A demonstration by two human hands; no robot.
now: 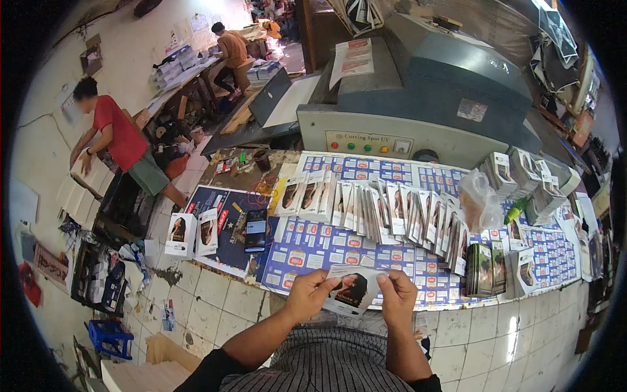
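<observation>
My left hand [307,297] and my right hand [397,297] grip a thin stack of printed cards [353,295] by its two sides, thumbs on top. The upper card is white with a dark-haired picture, and several edges show behind it. The stack is held just above the table's front edge. Beyond it, a long fanned row of similar printed cards [398,212] lies across the table. More piles of cards [180,235] sit at the left, beside a dark phone [255,230].
Blue printed sheets [307,251] cover the table. A large grey machine [418,85] with coloured buttons stands behind it. On the right are card stacks [542,189], dark-green packs [482,269] and a clear plastic bag [480,202]. A person in red [121,127] works at left; another person [233,52] sits farther back.
</observation>
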